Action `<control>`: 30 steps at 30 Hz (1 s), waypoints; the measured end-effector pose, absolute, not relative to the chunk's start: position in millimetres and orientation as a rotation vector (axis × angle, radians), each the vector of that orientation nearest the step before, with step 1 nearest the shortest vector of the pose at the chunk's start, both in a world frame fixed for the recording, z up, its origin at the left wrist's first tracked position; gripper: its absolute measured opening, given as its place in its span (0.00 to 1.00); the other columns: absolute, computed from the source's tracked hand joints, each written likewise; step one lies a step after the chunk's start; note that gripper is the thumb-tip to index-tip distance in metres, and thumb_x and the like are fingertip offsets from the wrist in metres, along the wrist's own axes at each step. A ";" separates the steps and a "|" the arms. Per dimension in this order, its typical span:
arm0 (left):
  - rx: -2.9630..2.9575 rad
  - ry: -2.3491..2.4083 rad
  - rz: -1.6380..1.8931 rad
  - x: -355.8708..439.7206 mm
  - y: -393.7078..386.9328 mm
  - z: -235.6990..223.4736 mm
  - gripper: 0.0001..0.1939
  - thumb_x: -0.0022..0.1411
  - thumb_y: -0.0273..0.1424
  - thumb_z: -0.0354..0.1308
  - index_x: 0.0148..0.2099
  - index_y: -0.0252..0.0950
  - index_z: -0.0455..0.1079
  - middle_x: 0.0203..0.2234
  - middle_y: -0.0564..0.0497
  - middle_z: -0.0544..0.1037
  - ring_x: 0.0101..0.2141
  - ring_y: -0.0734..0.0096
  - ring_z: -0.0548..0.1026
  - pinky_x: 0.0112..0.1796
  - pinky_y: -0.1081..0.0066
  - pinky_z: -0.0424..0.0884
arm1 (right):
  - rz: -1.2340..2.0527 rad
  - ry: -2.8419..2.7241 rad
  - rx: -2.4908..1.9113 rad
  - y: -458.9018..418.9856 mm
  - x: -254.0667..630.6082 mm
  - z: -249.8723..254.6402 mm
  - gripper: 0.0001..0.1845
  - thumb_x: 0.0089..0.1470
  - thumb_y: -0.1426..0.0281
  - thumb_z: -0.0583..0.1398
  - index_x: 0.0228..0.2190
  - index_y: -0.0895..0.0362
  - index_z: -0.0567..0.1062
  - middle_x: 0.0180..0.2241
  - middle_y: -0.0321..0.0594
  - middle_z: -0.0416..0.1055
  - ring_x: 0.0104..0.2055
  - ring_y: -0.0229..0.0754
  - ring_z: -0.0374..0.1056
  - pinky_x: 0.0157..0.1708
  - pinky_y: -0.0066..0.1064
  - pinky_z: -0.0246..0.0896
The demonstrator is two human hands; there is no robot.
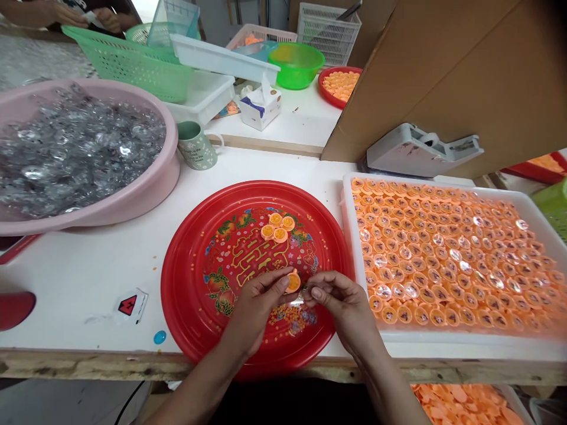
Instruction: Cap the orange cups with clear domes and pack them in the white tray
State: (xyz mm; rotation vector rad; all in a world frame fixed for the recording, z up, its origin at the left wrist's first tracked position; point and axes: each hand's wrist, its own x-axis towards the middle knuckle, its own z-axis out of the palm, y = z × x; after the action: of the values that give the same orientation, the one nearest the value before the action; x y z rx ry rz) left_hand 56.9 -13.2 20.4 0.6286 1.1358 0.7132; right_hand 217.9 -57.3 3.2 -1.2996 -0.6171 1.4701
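Note:
Over a red patterned tray (186, 236), my left hand (261, 301) pinches a small orange round plastic piece (293, 283) between thumb and fingers. Beside it, my right hand (341, 295) has thumb and fingertips pressed together. A shiny, see-through bit shows near those fingertips, too small to name. Several similar orange pieces (275, 228) lie grouped towards the tray's far side. Tiny orange crumbs (287, 316) are scattered on the tray below my hands.
A white tray (348, 236) full of rows of orange round pieces stands right. At left are a pink basin (170, 159) of clear plastic parts and a green mug (198, 147). A tape dispenser (416, 150) and tissue box (261, 109) sit behind. Another person's hands (93, 20) show top left.

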 end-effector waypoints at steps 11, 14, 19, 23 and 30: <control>1.057 1.145 0.737 64.7 -24.8 20.9 0.12 0.60 0.33 0.61 0.47 0.43 0.78 0.46 0.51 0.81 0.49 0.62 0.76 0.54 0.64 0.71 | 1.019 -0.947 -1.602 -59.8 208.7 7.5 0.02 0.50 0.71 0.66 0.29 0.53 0.78 0.29 0.37 0.76 0.31 0.40 0.72 0.33 0.30 0.68; 1.029 1.160 0.759 63.9 -26.8 22.7 0.12 0.55 0.30 0.66 0.44 0.44 0.79 0.43 0.52 0.82 0.45 0.61 0.79 0.49 0.64 0.75 | 0.933 -0.957 -1.619 -63.2 205.3 12.9 0.04 0.50 0.72 0.66 0.30 0.53 0.76 0.29 0.36 0.75 0.30 0.40 0.72 0.31 0.29 0.68; 1.073 1.086 0.850 58.0 -28.2 28.9 0.10 0.55 0.27 0.65 0.40 0.47 0.80 0.40 0.53 0.83 0.42 0.63 0.80 0.46 0.66 0.76 | 0.787 -1.202 -1.552 -70.2 202.6 26.4 0.05 0.55 0.75 0.62 0.30 0.53 0.75 0.26 0.34 0.74 0.26 0.37 0.70 0.27 0.26 0.67; 1.142 1.006 0.884 55.3 -27.9 34.1 0.10 0.58 0.26 0.63 0.39 0.47 0.80 0.40 0.53 0.82 0.42 0.64 0.80 0.45 0.67 0.76 | 0.642 -1.342 -1.490 -76.7 202.4 35.8 0.09 0.56 0.78 0.61 0.33 0.52 0.75 0.29 0.35 0.75 0.30 0.38 0.71 0.30 0.27 0.67; 1.094 0.914 0.907 58.8 -28.9 35.7 0.10 0.60 0.24 0.62 0.40 0.45 0.78 0.44 0.52 0.81 0.45 0.64 0.78 0.45 0.69 0.75 | 0.516 -1.383 -1.445 -79.3 197.7 39.6 0.13 0.56 0.82 0.59 0.37 0.52 0.73 0.32 0.36 0.74 0.34 0.39 0.71 0.33 0.29 0.67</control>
State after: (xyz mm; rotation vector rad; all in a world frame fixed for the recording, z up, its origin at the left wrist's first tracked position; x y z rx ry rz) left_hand 58.8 -28.9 35.7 1.0941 0.9140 0.9071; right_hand 197.7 -79.3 39.6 -1.4450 -1.3828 0.5162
